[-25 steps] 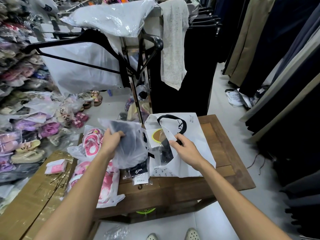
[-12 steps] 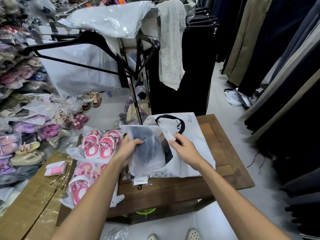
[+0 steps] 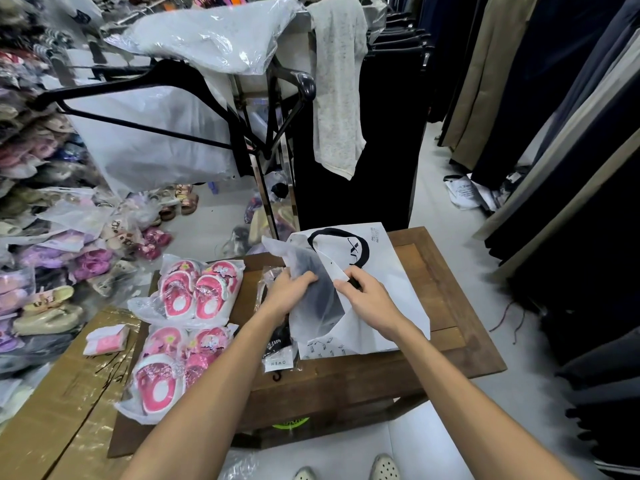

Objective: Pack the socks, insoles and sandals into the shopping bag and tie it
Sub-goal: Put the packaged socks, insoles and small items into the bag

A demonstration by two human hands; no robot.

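Observation:
A white shopping bag point(image 3: 388, 271) with a black logo lies on the wooden table point(image 3: 450, 306). My right hand point(image 3: 369, 296) grips the edge of its opening. My left hand point(image 3: 289, 289) holds a frosted plastic packet of dark socks point(image 3: 318, 299), which is partly inside the bag's mouth. Another packet of dark socks with a white label point(image 3: 278, 348) lies on the table under my left forearm. Two clear packets of pink sandals point(image 3: 199, 289) point(image 3: 166, 368) lie on the table's left side.
A cardboard box point(image 3: 52, 410) with a small pink packet point(image 3: 105, 339) stands to the left. Heaps of bagged shoes point(image 3: 52, 265) fill the left floor. A clothes rack with hangers point(image 3: 207, 116) rises behind the table. Hanging dark garments point(image 3: 571, 168) line the right.
My left hand carried the frosted sock packet rightward from above the sandals into the shopping bag's opening. The sandal packets and the labelled sock packet are now uncovered. My right hand stayed on the bag.

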